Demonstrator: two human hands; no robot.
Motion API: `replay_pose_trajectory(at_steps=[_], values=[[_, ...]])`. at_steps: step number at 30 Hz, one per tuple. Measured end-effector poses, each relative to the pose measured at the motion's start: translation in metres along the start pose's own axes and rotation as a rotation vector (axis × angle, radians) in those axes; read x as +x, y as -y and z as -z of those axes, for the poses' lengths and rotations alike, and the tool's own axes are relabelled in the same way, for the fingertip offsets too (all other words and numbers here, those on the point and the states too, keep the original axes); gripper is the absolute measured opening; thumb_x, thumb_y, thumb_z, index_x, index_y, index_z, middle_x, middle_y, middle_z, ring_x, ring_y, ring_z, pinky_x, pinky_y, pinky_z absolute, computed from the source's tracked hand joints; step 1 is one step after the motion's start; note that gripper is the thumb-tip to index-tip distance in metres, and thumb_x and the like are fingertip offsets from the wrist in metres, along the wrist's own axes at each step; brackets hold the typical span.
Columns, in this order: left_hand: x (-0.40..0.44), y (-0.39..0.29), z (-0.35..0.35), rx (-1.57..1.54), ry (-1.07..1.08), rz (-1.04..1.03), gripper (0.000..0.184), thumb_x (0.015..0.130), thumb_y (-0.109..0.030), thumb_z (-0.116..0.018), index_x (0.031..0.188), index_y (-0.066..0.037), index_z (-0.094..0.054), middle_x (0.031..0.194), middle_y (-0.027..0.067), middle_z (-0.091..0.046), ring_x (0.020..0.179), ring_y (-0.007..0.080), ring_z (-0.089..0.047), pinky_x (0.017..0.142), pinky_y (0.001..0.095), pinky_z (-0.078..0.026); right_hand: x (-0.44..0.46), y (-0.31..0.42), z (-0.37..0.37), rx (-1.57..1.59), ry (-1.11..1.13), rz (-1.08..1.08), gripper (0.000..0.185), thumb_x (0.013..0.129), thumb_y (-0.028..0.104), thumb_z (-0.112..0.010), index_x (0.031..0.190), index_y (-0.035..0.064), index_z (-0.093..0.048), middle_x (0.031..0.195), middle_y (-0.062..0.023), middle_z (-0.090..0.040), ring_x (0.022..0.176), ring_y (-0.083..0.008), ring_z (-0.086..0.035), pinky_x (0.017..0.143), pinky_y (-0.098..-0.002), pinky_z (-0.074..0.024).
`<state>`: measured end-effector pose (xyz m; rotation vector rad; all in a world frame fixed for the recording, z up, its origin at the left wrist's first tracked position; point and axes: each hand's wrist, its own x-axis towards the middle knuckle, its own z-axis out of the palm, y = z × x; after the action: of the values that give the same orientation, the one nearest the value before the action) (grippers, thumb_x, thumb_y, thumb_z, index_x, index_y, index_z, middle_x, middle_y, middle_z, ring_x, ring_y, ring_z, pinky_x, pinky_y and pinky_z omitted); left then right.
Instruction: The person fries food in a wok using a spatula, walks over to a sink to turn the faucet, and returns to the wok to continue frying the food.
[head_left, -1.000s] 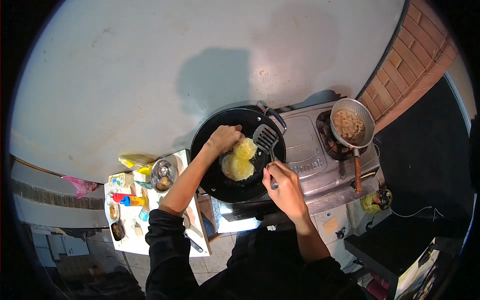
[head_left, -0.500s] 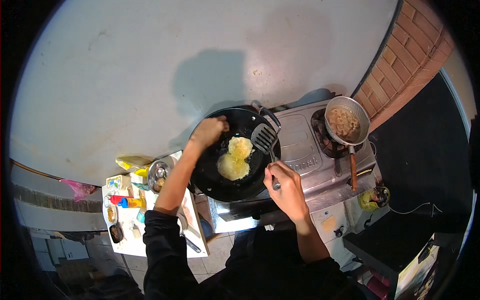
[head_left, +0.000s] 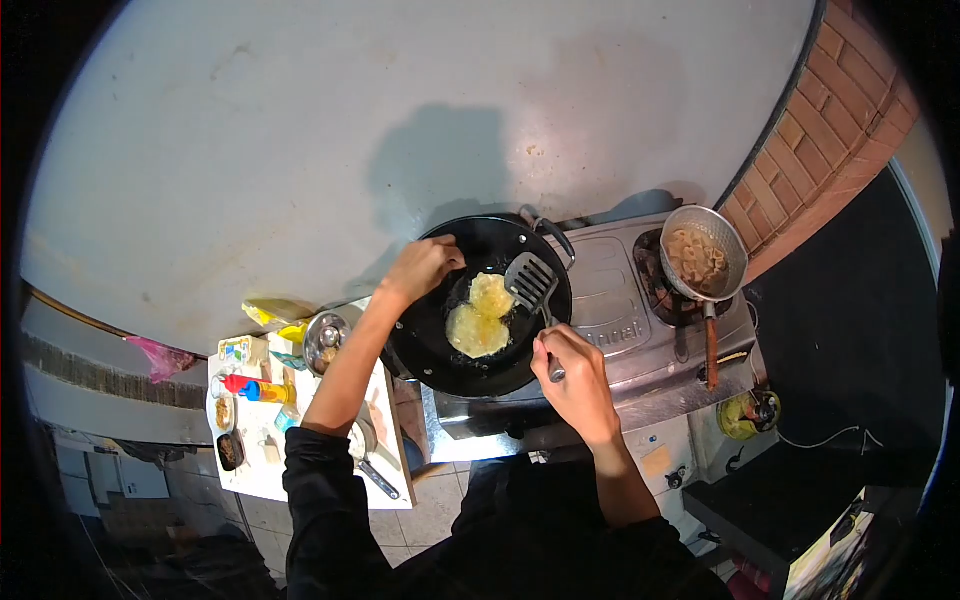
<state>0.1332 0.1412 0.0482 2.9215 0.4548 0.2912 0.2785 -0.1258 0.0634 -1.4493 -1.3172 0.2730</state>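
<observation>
A black wok [head_left: 430, 345] sits on the stove with two joined, pale yellow rounds of food [head_left: 479, 330] in its middle. Over the wok's upper left part is my left hand [head_left: 425, 266], its fingers curled together; whether they pinch anything is too small to make out. My right hand [head_left: 577, 376] grips the handle of a slotted spatula [head_left: 531, 281]. The spatula's head is at the right side of the wok, close beside the upper round.
A small pot [head_left: 700, 258] with pieces of food stands on the right burner of the steel stove [head_left: 600, 275]. At left, a white table [head_left: 262, 478] holds a metal bowl [head_left: 324, 340], sauce bottles [head_left: 265, 391] and small dishes. Behind is a grey wall [head_left: 300, 150].
My left hand has moved away from the food, up and left towards the wok's rim. My right hand and the spatula have barely moved.
</observation>
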Motion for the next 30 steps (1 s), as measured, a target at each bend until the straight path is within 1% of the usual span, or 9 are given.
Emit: replay_pose_trajectory(at_steps=[1, 5, 11, 15, 20, 22, 26, 28, 30], values=[[0.002, 0.002, -0.009, 0.030, 0.019, -0.011, 0.010, 0.080, -0.014, -0.065, 0.086, -0.008, -0.069, 0.086, 0.0080, -0.061, 0.077, 0.0315, -0.063, 0.066, 0.0416, -0.050, -0.001, 0.000, 0.001, 0.006, 0.000, 0.002, 0.010, 0.081, -0.003, -0.062, 0.076, -0.0044, -0.054, 0.077, -0.0170, -0.058, 0.070, -0.0360, -0.060, 0.060, -0.0415, -0.0468], [0.008, 0.007, -0.033, 0.115, 0.104, -0.038, 0.014, 0.078, -0.018, -0.067, 0.089, -0.010, -0.070, 0.090, 0.0077, -0.061, 0.078, 0.0306, -0.064, 0.067, 0.0416, -0.052, -0.004, 0.000, 0.005, -0.003, -0.003, -0.009, 0.010, 0.081, -0.003, -0.063, 0.077, -0.0044, -0.054, 0.077, -0.0170, -0.058, 0.070, -0.0358, -0.060, 0.060, -0.0416, -0.0467], [0.016, 0.009, -0.049, 0.134, 0.184, -0.018, 0.016, 0.076, -0.017, -0.070, 0.092, -0.016, -0.070, 0.087, 0.0071, -0.058, 0.078, 0.0298, -0.064, 0.068, 0.0421, -0.052, -0.007, 0.000, 0.011, -0.017, -0.019, -0.054, 0.010, 0.082, -0.002, -0.063, 0.077, -0.0043, -0.054, 0.077, -0.0167, -0.057, 0.070, -0.0359, -0.059, 0.061, -0.0412, -0.0467], [0.021, 0.011, -0.062, 0.143, 0.201, -0.036, 0.016, 0.077, -0.022, -0.068, 0.091, -0.015, -0.072, 0.087, 0.0067, -0.058, 0.078, 0.0291, -0.064, 0.067, 0.0412, -0.052, -0.006, -0.001, 0.012, -0.013, -0.023, -0.040, 0.010, 0.082, -0.001, -0.063, 0.078, -0.0043, -0.054, 0.077, -0.0168, -0.057, 0.070, -0.0358, -0.059, 0.061, -0.0409, -0.0468], [0.023, 0.014, -0.064, 0.139, 0.144, -0.052, 0.010, 0.078, -0.016, -0.064, 0.084, -0.013, -0.071, 0.083, 0.0058, -0.060, 0.076, 0.0285, -0.064, 0.066, 0.0401, -0.052, -0.005, -0.001, 0.013, -0.004, -0.023, -0.050, 0.010, 0.082, -0.001, -0.062, 0.077, -0.0043, -0.054, 0.077, -0.0168, -0.056, 0.070, -0.0357, -0.059, 0.061, -0.0406, -0.0465], [0.023, 0.014, -0.056, 0.115, 0.106, -0.041, 0.010, 0.077, -0.014, -0.063, 0.082, -0.012, -0.071, 0.083, 0.0059, -0.061, 0.077, 0.0287, -0.064, 0.066, 0.0405, -0.051, -0.006, -0.002, 0.013, -0.033, -0.024, -0.022, 0.005, 0.081, -0.006, -0.061, 0.080, -0.0057, -0.056, 0.077, -0.0149, -0.059, 0.063, -0.0298, -0.058, 0.056, -0.0335, -0.0458], [0.020, 0.013, -0.035, 0.110, 0.026, -0.004, 0.009, 0.078, -0.012, -0.062, 0.082, -0.010, -0.070, 0.082, 0.0065, -0.062, 0.076, 0.0304, -0.063, 0.064, 0.0414, -0.050, -0.005, -0.001, 0.012, -0.022, -0.020, -0.015, 0.005, 0.082, -0.006, -0.061, 0.080, -0.0056, -0.056, 0.077, -0.0147, -0.059, 0.063, -0.0294, -0.058, 0.057, -0.0334, -0.0457], [0.017, 0.016, -0.031, 0.104, 0.000, 0.001, 0.009, 0.076, -0.008, -0.063, 0.082, -0.009, -0.070, 0.082, 0.0071, -0.062, 0.075, 0.0314, -0.062, 0.064, 0.0418, -0.050, -0.005, 0.001, 0.010, 0.008, -0.020, -0.054, 0.011, 0.081, -0.003, -0.063, 0.076, -0.0038, -0.053, 0.075, -0.0161, -0.056, 0.067, -0.0349, -0.058, 0.060, -0.0396, -0.0458], [0.014, 0.014, -0.027, 0.057, -0.069, 0.003, 0.013, 0.073, -0.003, -0.063, 0.083, -0.008, -0.070, 0.080, 0.0075, -0.061, 0.075, 0.0313, -0.062, 0.064, 0.0421, -0.049, -0.005, 0.001, 0.009, 0.013, -0.021, -0.048, 0.011, 0.081, -0.003, -0.063, 0.076, -0.0038, -0.053, 0.075, -0.0162, -0.056, 0.067, -0.0349, -0.058, 0.059, -0.0395, -0.0458]])
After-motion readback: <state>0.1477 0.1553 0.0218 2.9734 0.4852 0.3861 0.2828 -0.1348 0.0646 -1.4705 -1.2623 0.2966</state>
